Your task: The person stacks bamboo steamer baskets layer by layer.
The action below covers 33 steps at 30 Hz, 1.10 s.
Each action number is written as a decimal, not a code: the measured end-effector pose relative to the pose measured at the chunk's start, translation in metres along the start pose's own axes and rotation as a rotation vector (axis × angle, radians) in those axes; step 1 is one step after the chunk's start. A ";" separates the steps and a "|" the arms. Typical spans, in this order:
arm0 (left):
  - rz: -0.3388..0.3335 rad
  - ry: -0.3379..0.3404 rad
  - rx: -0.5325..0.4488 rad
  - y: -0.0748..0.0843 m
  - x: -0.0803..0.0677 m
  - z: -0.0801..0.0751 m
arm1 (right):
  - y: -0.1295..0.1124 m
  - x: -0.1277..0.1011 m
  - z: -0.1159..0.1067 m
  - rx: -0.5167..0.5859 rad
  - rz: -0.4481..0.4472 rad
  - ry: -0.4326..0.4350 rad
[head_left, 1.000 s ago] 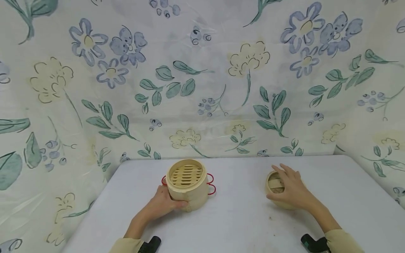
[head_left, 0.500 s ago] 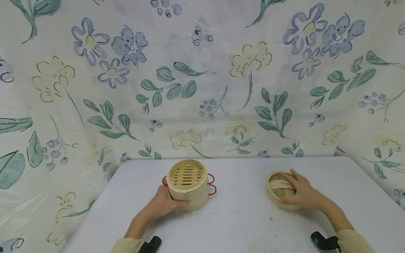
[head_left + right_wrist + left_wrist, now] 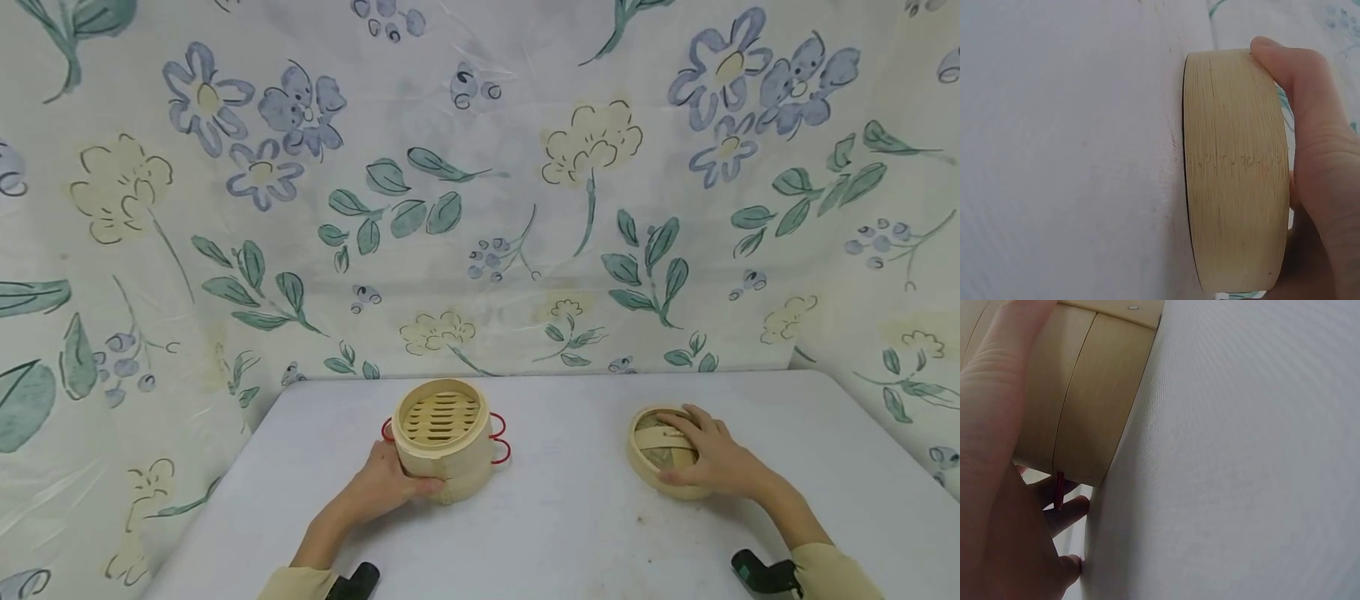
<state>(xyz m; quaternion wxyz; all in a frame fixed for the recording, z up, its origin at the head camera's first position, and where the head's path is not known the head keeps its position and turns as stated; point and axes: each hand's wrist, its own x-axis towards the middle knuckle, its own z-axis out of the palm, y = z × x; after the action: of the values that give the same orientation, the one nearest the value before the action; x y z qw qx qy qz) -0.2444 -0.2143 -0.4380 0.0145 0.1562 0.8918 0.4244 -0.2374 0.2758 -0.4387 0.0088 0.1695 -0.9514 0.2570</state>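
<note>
On the left of the white table stands a round bamboo steamer (image 3: 450,450) with a slatted top and red loops at its sides. My left hand (image 3: 386,483) grips its lower side, thumb across the front and fingers round the back; the left wrist view shows its stacked wall (image 3: 1079,394) at the table surface. To the right a bamboo steamer lid (image 3: 652,467) lies flat, a woven strip across its top. My right hand (image 3: 720,458) holds it from the right, thumb (image 3: 1272,53) on its rim in the right wrist view. The other fingertips are partly hidden there.
The white table (image 3: 555,500) extends between the steamer and the lid, with a few small specks on it. A flower-printed cloth (image 3: 480,208) hangs behind and at both sides. Black wrist devices (image 3: 761,573) sit by the sleeves.
My right hand has shifted right across the lid, baring more of its top and strip, then hardly moved. The left hand and steamer have kept their place.
</note>
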 end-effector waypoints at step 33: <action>-0.006 0.000 0.047 0.001 -0.001 0.002 | -0.006 0.002 0.001 -0.033 0.044 0.036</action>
<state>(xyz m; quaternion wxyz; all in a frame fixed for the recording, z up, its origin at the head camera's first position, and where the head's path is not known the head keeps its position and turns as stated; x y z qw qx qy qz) -0.2431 -0.2126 -0.4385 0.0118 0.1540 0.9019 0.4033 -0.2372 0.2695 -0.4361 0.0232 0.1439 -0.9586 0.2446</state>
